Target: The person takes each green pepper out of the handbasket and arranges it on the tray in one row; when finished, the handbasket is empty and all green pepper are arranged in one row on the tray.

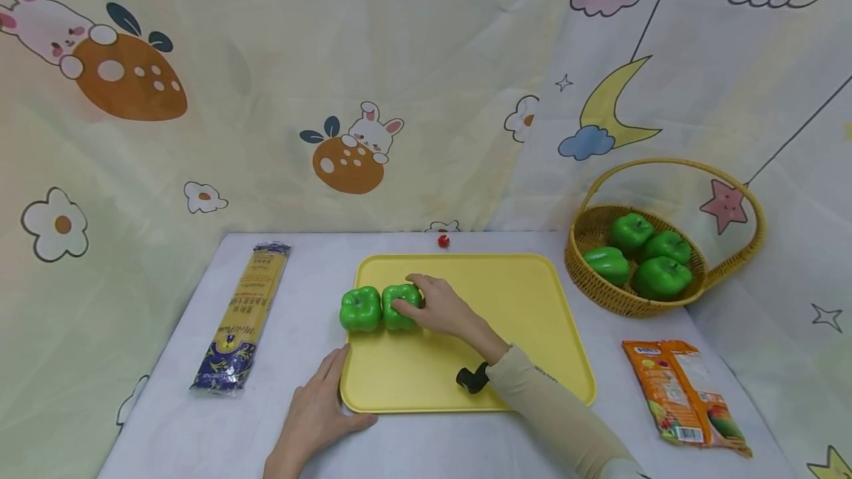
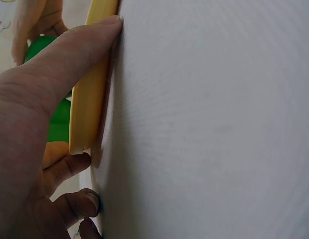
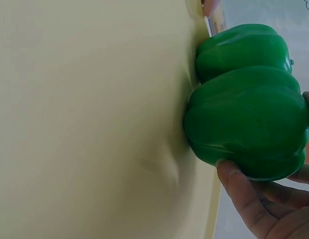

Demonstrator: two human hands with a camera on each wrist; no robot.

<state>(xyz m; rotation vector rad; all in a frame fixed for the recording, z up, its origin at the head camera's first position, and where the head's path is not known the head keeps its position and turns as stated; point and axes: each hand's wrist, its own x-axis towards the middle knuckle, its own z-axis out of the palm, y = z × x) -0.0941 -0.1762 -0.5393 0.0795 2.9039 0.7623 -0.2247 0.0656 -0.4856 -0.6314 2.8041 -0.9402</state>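
My right hand (image 1: pixel 442 307) grips a green bell pepper (image 3: pixel 249 122) at the left part of the yellow tray (image 1: pixel 459 372). Its thumb and fingers lie on the pepper's sides. Touching that one on its left is a second green bell pepper (image 1: pixel 361 309), over the tray's left rim. At the tray's near left corner is my left hand (image 1: pixel 318 406), thumb along the front rim and fingers by the left side. The left wrist view shows the thumb on the yellow rim (image 2: pixel 89 107), with the fingers bent lightly beyond the corner.
On the right stands a wicker basket (image 1: pixel 615 307) with several green peppers (image 1: pixel 662 277) inside. An orange snack packet (image 1: pixel 685 396) lies in front of it. To the left is a long pasta packet (image 1: pixel 242 316). A small red object (image 1: pixel 443 241) sits behind the tray.
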